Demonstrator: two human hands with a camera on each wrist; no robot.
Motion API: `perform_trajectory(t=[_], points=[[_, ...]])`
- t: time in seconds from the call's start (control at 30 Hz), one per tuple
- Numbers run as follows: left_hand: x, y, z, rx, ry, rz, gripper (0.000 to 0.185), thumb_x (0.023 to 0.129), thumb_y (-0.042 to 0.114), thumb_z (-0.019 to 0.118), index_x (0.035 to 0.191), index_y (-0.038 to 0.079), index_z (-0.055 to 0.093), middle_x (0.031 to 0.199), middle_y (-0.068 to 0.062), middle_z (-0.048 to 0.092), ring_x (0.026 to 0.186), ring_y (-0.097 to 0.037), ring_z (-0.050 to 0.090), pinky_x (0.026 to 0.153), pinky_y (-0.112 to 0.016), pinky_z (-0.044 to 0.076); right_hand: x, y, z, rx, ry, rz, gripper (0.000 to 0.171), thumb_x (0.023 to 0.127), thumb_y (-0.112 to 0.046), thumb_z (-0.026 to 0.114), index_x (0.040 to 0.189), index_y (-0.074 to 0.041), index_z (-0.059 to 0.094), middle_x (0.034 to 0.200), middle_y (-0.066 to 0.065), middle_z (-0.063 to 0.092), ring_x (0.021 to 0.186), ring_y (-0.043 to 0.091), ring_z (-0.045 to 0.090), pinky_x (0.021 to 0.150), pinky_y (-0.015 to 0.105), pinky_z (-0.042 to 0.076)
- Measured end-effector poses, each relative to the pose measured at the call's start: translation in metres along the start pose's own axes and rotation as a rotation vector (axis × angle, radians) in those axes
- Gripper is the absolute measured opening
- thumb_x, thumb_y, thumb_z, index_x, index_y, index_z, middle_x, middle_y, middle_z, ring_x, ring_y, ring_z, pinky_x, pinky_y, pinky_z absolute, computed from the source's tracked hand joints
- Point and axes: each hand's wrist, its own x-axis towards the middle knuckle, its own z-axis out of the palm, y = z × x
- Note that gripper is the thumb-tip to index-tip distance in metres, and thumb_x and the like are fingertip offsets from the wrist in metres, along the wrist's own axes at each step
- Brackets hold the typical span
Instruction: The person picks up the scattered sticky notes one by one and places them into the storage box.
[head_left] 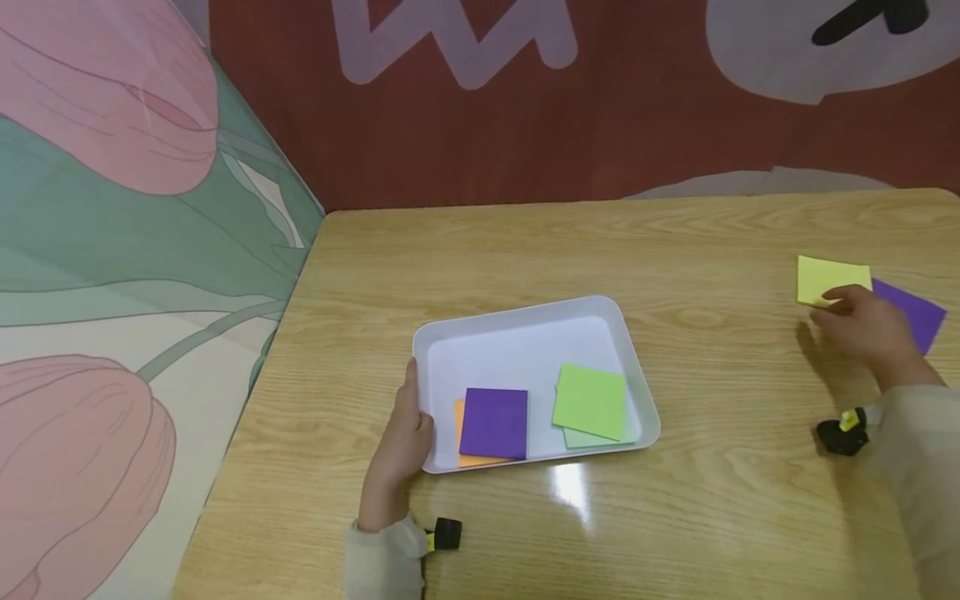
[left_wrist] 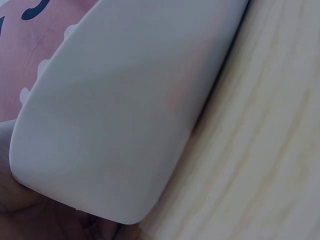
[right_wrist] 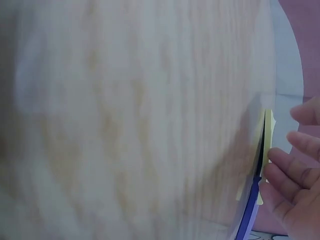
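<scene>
A white tray [head_left: 510, 329] lies on the wooden table; my left hand [head_left: 401, 437] grips its left wall, thumb over the rim and a finger along the outside. The left wrist view shows the tray's outer wall [left_wrist: 110, 110] close up. Inside the tray, a purple sticky-note pad [head_left: 493, 423] overlaps an orange pad [head_left: 465, 460], and a bright green pad [head_left: 590, 402] overlaps a pale green one [head_left: 588, 440]. At far right my right hand [head_left: 870, 329] reaches over a yellow pad [head_left: 825, 277], fingertips [right_wrist: 275, 155] at its edge. Another purple pad [head_left: 918, 312] lies beside it, partly behind the hand.
Around the tray stretches the wooden table [head_left: 712, 500], its back edge against a dark red patterned wall [head_left: 637, 142]. A floral wall [head_left: 112, 275] borders the left side. Black wrist devices sit by the left [head_left: 447, 533] and right sleeves.
</scene>
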Motion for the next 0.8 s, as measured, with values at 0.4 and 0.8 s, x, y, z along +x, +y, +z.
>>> perform_trajectory(t=[0.4, 0.8], points=[[0.000, 0.001, 0.002, 0.005, -0.004, 0.003, 0.066, 0.076, -0.013, 0.027, 0.134, -0.008, -0.003, 0.134, -0.032, 0.011, 0.124, -0.034, 0.012, 0.101, -0.042, 0.011, 0.007, 0.000, -0.003, 0.007, 0.041, -0.038, 0.046, 0.085, -0.023, 0.042, 0.111, 0.015, 0.037, 0.103, 0.038, 0.041, 0.088, 0.049, 0.042, 0.070, 0.051, 0.034], [0.001, 0.003, 0.006, 0.004, 0.000, -0.003, 0.065, 0.077, -0.013, 0.027, 0.134, -0.007, -0.003, 0.132, -0.033, 0.013, 0.123, -0.035, 0.015, 0.100, -0.043, 0.013, 0.019, 0.003, -0.003, -0.027, 0.039, -0.007, 0.050, 0.085, -0.026, 0.042, 0.108, 0.019, 0.039, 0.102, 0.041, 0.039, 0.089, 0.051, 0.039, 0.073, 0.054, 0.033]])
